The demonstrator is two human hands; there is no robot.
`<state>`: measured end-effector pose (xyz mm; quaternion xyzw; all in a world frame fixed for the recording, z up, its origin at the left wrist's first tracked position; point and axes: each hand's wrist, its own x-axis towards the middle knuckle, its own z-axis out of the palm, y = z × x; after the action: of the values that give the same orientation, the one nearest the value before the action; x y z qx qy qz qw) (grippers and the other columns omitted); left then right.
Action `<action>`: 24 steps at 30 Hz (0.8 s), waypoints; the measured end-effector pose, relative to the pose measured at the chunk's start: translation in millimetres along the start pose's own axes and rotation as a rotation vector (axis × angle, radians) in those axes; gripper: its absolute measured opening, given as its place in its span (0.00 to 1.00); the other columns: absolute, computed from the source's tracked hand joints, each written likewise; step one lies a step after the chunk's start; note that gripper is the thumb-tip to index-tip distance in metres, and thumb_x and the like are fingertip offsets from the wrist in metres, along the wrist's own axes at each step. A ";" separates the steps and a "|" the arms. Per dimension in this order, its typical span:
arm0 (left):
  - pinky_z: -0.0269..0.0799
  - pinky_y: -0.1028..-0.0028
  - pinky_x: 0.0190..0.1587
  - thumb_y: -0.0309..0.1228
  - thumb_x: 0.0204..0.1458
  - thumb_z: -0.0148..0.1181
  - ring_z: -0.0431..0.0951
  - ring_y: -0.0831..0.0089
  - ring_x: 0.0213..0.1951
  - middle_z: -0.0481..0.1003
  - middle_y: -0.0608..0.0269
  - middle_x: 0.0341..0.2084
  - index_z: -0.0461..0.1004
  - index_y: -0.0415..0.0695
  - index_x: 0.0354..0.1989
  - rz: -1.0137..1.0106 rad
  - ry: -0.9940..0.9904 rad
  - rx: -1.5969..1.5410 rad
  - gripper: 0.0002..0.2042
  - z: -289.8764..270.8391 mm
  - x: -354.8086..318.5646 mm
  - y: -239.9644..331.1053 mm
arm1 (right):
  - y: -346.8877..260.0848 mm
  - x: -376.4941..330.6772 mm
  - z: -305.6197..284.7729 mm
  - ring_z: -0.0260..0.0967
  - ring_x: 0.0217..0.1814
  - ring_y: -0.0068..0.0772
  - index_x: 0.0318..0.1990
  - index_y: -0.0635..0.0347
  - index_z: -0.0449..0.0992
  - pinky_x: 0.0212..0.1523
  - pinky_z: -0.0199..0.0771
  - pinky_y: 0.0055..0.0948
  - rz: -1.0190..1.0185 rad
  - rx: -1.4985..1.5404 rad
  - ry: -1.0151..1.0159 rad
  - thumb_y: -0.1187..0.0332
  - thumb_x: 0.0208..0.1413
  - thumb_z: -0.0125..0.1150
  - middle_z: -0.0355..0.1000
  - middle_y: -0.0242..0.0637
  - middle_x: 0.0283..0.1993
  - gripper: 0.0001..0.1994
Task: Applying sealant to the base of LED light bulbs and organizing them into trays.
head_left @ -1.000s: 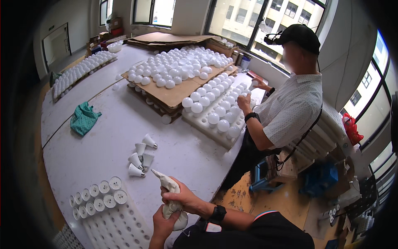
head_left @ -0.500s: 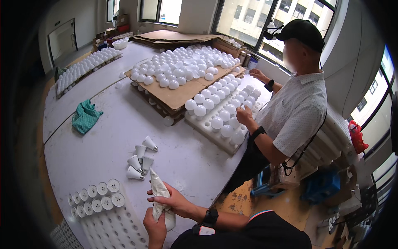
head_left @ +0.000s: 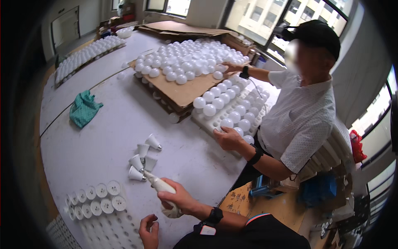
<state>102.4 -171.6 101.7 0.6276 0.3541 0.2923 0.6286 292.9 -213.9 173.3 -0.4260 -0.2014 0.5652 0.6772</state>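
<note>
My right hand (head_left: 180, 198) is closed round a white piping bag (head_left: 161, 184), its narrow tip pointing up and left toward a small cluster of white cone-shaped bulb bases (head_left: 136, 161). The tip comes close to the nearest bases; whether it touches one I cannot tell. Lower down, my left hand (head_left: 149, 232) is empty, with fingers loosely bent and apart from the bag. Left of it stands a white foam tray (head_left: 105, 228) with rows of holes. Two rows of round-topped bulb bases (head_left: 95, 207) sit upright in its far end.
Across the table's right side a co-worker (head_left: 306, 95) reaches over white globes (head_left: 236, 117) in a foam tray. More globes (head_left: 181, 79) cover stacked cardboard (head_left: 174, 93). A green cloth (head_left: 85, 108) lies at left, and another filled tray (head_left: 89, 56) stands far left.
My left hand has let go of the piping bag and moved down. My right hand has tilted the bag's tip left, toward the bases. The co-worker's far hand has reached onto the cardboard.
</note>
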 end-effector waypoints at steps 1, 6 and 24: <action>0.71 0.74 0.36 0.23 0.49 0.51 0.74 0.72 0.34 0.72 0.58 0.31 0.68 0.34 0.39 -0.235 0.000 -0.058 0.09 -17.5 -0.4 -15.3 | -12.2 -3.0 -1.9 0.58 0.20 0.15 0.42 0.61 0.65 0.21 0.60 0.17 -0.016 -0.072 -0.003 0.64 0.49 0.57 0.62 0.26 0.24 0.15; 0.69 0.77 0.31 0.25 0.51 0.50 0.74 0.73 0.31 0.71 0.61 0.28 0.68 0.36 0.40 -0.474 0.402 -0.368 0.09 -61.9 2.1 -58.2 | -28.6 -13.0 -11.3 0.67 0.27 0.22 0.40 0.66 0.68 0.29 0.68 0.22 -0.033 -0.145 -0.009 0.76 0.46 0.54 0.71 0.40 0.34 0.11; 0.70 0.80 0.20 0.20 0.37 0.64 0.72 0.76 0.23 0.71 0.58 0.32 0.62 0.35 0.43 -0.107 0.563 -0.007 0.23 -48.7 87.1 -109.0 | -31.4 -34.5 2.5 0.65 0.30 0.16 0.44 0.63 0.69 0.30 0.65 0.17 -0.008 -0.295 0.001 0.73 0.46 0.59 0.70 0.31 0.32 0.15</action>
<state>104.7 -77.0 -11.7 0.5002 0.5463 0.4226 0.5222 300.0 -245.3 207.2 -0.5203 -0.2838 0.5267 0.6094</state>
